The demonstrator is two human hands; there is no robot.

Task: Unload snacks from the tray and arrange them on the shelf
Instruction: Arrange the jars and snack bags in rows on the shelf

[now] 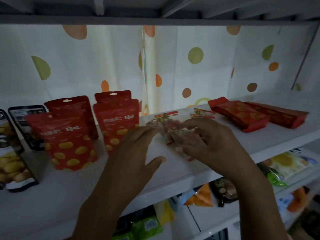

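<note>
Clear printed snack packets (174,129), too blurred for us to count, lie on the white shelf (173,168) under our hands. Our right hand (213,141) curls round them, and our left hand (135,153) touches their left edge with straight fingers. Left of the grip stand four red pouches (69,141), with at least two black pouches (12,161) beyond them. Right of it lie two flat red packs (242,116).

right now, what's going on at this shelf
A person is stocking the white shelf. The right hand grips a clear flower-printed snack packet in the middle of it, with similar packets lying just behind. The left hand touches the held packet's left edge with straight fingers. To the left red pouches stand upright; to the right two red packs lie flat. No tray is in view.
</note>
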